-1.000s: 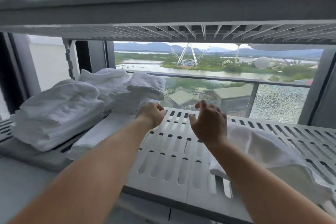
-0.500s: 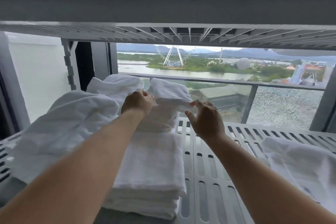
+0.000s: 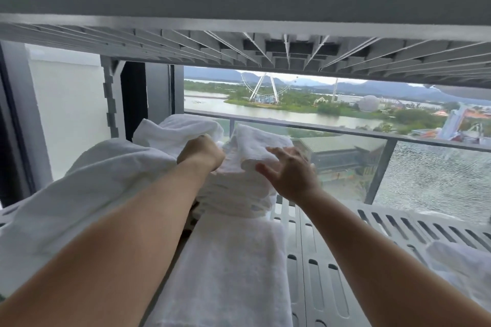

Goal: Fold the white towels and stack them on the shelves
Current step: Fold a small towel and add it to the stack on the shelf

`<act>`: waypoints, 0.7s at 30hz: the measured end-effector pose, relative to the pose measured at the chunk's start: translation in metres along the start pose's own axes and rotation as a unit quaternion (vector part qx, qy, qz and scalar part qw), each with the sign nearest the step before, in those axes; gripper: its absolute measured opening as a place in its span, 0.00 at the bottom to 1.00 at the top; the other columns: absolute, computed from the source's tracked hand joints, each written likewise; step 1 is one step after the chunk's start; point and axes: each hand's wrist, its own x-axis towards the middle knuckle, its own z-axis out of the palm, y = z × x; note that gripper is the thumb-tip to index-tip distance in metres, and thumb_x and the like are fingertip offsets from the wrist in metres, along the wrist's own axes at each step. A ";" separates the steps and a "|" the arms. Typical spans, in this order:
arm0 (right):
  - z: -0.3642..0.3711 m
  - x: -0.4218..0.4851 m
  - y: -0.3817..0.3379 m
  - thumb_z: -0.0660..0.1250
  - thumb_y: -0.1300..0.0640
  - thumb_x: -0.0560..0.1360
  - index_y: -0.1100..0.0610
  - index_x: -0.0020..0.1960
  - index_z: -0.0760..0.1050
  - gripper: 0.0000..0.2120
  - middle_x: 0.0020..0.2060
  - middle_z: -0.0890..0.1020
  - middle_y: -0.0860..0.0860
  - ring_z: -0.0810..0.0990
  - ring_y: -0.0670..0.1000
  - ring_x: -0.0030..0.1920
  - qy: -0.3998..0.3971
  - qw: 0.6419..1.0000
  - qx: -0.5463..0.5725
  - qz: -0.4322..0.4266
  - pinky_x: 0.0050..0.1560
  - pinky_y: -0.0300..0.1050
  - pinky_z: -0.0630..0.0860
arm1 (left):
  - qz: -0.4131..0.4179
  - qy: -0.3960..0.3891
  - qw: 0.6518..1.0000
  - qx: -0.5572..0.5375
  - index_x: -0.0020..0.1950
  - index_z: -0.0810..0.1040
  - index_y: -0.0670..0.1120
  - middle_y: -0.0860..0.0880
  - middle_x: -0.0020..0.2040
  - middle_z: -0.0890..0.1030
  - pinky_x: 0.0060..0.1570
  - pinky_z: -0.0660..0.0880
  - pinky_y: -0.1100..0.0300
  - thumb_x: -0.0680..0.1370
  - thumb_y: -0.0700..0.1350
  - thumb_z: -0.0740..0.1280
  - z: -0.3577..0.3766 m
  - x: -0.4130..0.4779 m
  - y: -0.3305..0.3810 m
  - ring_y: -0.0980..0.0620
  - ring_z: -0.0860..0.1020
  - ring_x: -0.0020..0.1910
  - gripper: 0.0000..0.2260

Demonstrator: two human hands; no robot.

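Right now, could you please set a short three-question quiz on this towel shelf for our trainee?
1. True or false: the right hand lies with fingers spread on the top towel of the back stack.
2. What lies at the right end of the slotted shelf? A a loose towel; B a basket; C a bottle.
3. Which hand is curled at the top towel's left edge?
Key: 1 true; 2 A; 3 the left hand.

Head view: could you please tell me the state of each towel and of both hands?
Top towel, folded, on the back pile.
Back pile, folded, stacked, on the shelf.
Front towel, folded flat.
Left towels, rumpled heap.
Right towel, rumpled, partly out of view.
Left hand, curled at the top towel; grip hidden.
Right hand, open, touching the top towel.
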 end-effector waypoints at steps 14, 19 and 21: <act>0.021 0.018 0.002 0.66 0.47 0.78 0.53 0.51 0.79 0.10 0.50 0.79 0.57 0.76 0.60 0.53 0.056 0.994 0.099 0.007 0.52 0.50 0.73 | 0.020 -0.048 0.998 -0.025 0.49 0.82 0.43 0.45 0.46 0.83 0.46 0.76 0.55 0.79 0.51 0.66 0.002 0.013 0.010 0.44 0.80 0.46 0.12; 0.019 0.019 -0.002 0.65 0.50 0.79 0.57 0.48 0.78 0.10 0.50 0.79 0.59 0.76 0.60 0.53 0.106 0.986 0.125 0.023 0.51 0.49 0.71 | 0.030 -0.042 0.990 -0.129 0.53 0.81 0.45 0.44 0.50 0.82 0.54 0.79 0.50 0.80 0.49 0.65 0.000 0.017 0.016 0.45 0.79 0.49 0.09; 0.015 0.019 -0.003 0.63 0.50 0.80 0.59 0.50 0.78 0.12 0.51 0.78 0.60 0.76 0.60 0.53 0.129 0.981 0.139 0.028 0.52 0.50 0.72 | 0.022 -0.063 0.979 -0.192 0.55 0.80 0.46 0.43 0.53 0.82 0.55 0.80 0.46 0.81 0.49 0.65 -0.004 0.016 0.019 0.43 0.80 0.52 0.09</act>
